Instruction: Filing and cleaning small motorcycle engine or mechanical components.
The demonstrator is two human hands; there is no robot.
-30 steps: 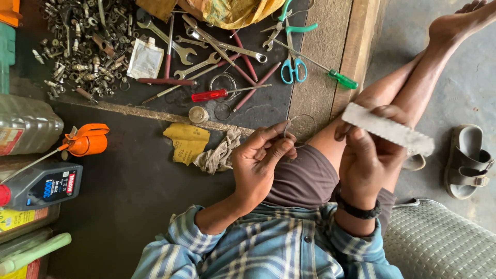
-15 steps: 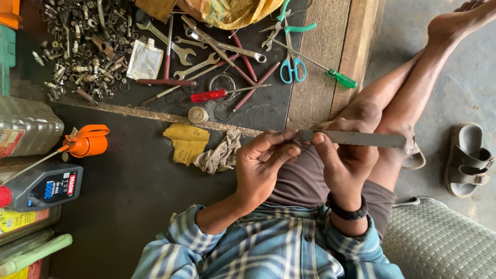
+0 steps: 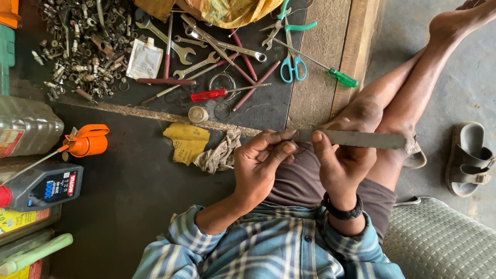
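Observation:
My right hand (image 3: 341, 163) grips a long flat metal file (image 3: 361, 139), which lies level and points right across my knees. My left hand (image 3: 261, 165) pinches a small thin wire piece (image 3: 301, 135) between thumb and fingers, pressed against the file's left end. Both hands are over my lap, above my brown shorts and plaid shirt sleeves. A black band sits on my right wrist.
Spanners (image 3: 175, 49), red-handled screwdriver (image 3: 209, 95), blue scissors (image 3: 293, 67), green screwdriver (image 3: 341, 77) and a heap of nuts and bolts (image 3: 77, 46) lie on the dark floor ahead. Orange oil can (image 3: 85, 140), oil bottles (image 3: 39, 188), yellow sandpaper (image 3: 187, 142), rag (image 3: 219, 152) at left. Sandal (image 3: 467, 157) at right.
My right hand has turned the file from tilted and raised to level and brought its left end to my left hand's fingertips. My left hand stays over my lap.

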